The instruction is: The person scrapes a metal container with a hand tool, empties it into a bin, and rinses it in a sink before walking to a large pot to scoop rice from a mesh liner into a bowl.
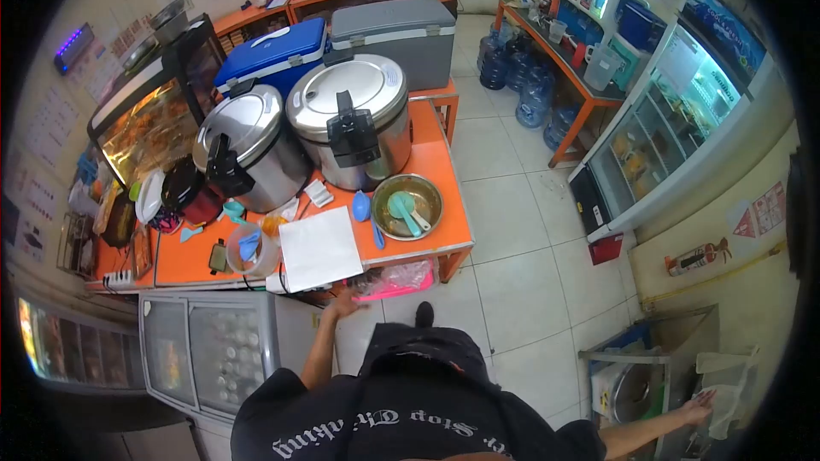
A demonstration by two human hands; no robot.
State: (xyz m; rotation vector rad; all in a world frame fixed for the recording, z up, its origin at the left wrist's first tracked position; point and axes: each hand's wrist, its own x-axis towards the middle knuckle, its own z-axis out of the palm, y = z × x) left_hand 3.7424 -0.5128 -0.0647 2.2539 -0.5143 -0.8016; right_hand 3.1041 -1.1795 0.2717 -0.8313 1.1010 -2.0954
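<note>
Reaching wide on both sides

The right hand was at the translucent plastic bag beside the metal stand; whether its fingers gripped it, I could not tell; the left hand, fingers loosely spread, hung near the tabletop, perhaps for balance; the turquoise scoop lay in the metal bowl, likely to contain drips.

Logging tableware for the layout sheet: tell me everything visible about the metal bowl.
The metal bowl is round and open, with a plain shiny rim and a brownish, glossy inside; residue or reflection, I can't tell. It sits upright on the orange table, near the front right corner. Teal utensils, seemingly two, lie in it, one handle pale. A blue spoon lies close on its left; whether they touch is unclear.
</note>
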